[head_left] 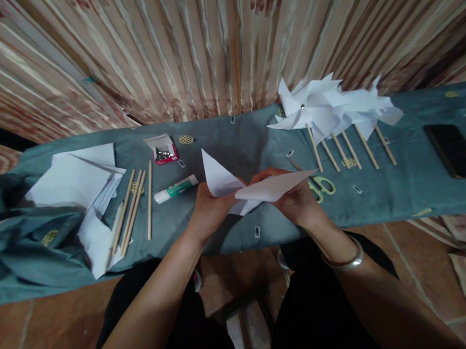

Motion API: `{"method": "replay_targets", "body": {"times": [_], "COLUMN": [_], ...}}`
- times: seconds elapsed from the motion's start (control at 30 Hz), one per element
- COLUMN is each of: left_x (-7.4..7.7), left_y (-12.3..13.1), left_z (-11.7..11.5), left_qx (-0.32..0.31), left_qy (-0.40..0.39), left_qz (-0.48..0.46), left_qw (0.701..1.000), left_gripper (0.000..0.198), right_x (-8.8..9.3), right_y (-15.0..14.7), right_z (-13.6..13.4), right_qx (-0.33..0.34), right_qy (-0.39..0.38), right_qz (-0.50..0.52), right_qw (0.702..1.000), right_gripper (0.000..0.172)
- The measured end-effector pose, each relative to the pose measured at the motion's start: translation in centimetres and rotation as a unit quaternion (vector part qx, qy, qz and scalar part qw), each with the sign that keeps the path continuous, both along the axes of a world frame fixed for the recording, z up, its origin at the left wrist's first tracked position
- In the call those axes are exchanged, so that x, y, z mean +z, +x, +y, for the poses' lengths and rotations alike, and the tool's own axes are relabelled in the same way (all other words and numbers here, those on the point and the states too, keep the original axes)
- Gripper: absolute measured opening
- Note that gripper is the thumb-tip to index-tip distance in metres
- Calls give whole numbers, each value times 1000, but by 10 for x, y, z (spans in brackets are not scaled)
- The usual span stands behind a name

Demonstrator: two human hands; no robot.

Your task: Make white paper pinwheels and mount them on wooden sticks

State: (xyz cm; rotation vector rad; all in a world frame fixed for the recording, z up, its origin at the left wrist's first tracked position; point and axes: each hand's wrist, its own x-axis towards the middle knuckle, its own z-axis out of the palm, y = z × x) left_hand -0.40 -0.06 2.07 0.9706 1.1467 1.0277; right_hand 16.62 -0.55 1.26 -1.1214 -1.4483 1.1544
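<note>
- 2 bare hands meet over the near edge of the worktop (411,182), which is draped in a teal cloth.
- The left hand (209,208) has its grip closed on the white paper sheet (258,189), pinching its left part, where 1 pointed flap stands up.
- The right hand (297,201) also has its grip closed on that sheet, at its right part, with a silver bangle (344,260) on the wrist.
- The sheet is partly folded and held just above the cloth, between both hands.
- At 10 o'clock from the sheet lies a glue stick (175,189); further out, a small open box of pins (162,150).
- At 9 o'clock lie loose wooden sticks (133,209) beside a stack of white paper (72,182).
- At 1 o'clock lie finished paper pinwheels (324,108) on sticks.
- Scissors (325,186) lie just beside the right hand at 3 o'clock, with a dark phone (455,151) well beyond.
</note>
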Motion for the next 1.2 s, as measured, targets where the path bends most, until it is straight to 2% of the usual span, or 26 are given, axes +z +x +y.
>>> {"method": "replay_targets", "body": {"times": [0.2, 0.37, 0.63, 0.87, 1.03, 1.2], "left_x": [-5, -1, 3, 3, -1, 0], "left_y": [3, 2, -1, -2, -2, -3], "left_z": [-4, -3, -2, -4, -5, -6], "left_qx": [7, 2, -22, -34, -26, -11], "left_qy": [-24, -24, -8, -26, -10, -9], "left_qz": [-4, -1, -27, -45, -24, -22], "left_qw": [1000, 1000, 999, 998, 999, 1000], "left_gripper": [29, 30, 28, 25, 27, 27], "right_x": [-6, -12, -8, -8, -13, -10], "right_y": [2, 0, 2, 3, 2, -2], "right_z": [-2, -4, -6, -8, -9, -8], "right_qx": [7, 6, 15, 0, 1, -3], "right_qy": [-19, -41, 23, -11, -32, -55], "right_qz": [-4, 64, 27, 20, 51, 109], "right_qw": [1000, 997, 999, 1000, 998, 993], "right_gripper": [7, 16, 23, 9, 11, 23]}}
